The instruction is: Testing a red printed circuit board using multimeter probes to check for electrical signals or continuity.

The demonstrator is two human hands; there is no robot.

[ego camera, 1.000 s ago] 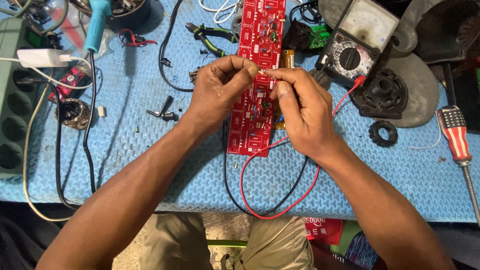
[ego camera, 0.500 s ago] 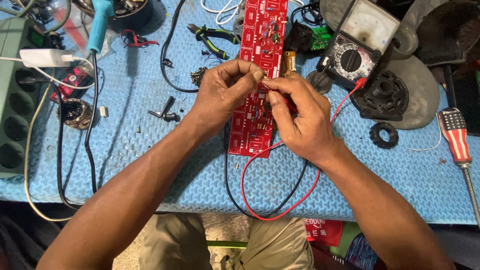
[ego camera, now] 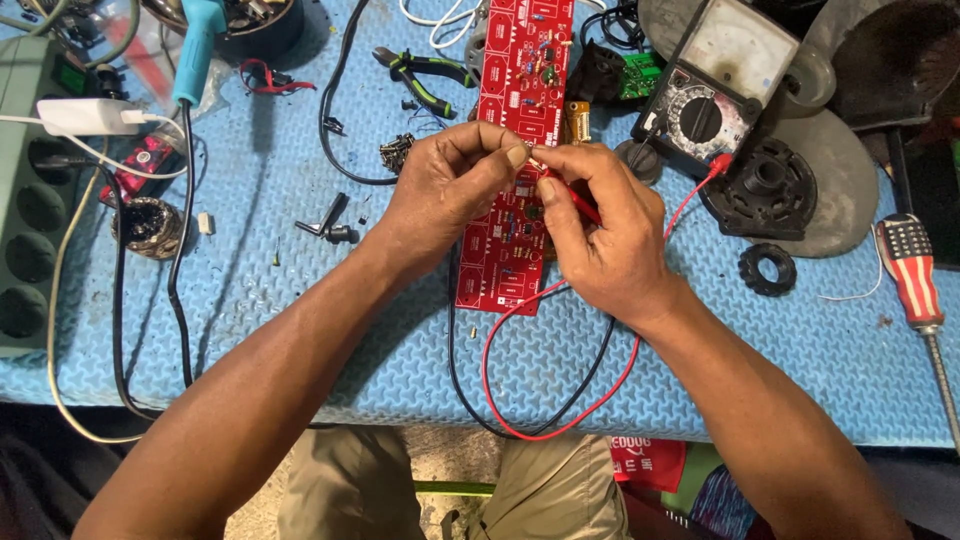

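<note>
A long red circuit board (ego camera: 520,80) lies on the blue foam mat (ego camera: 300,330), running from the far edge toward me. Both hands hover over its middle. My left hand (ego camera: 445,195) pinches a tiny component between thumb and forefinger. My right hand (ego camera: 600,235) grips a red test probe (ego camera: 572,197), its tip meeting the left fingertips. The probe's red lead (ego camera: 500,395) loops off the mat's near edge beside a black lead (ego camera: 455,370). An analog multimeter (ego camera: 715,85) stands at the far right of the board.
Green-handled pliers (ego camera: 425,72) and a blue soldering iron handle (ego camera: 195,45) lie at the back. A green power strip (ego camera: 25,200) sits on the left edge with a white adapter (ego camera: 85,115). A striped-handle screwdriver (ego camera: 915,275), a black ring (ego camera: 767,268) and a round black part (ego camera: 770,185) lie right.
Both hands stay pinched together over the board; the view has shifted slightly, and the fingertips sit a touch higher on the board than a second ago.
</note>
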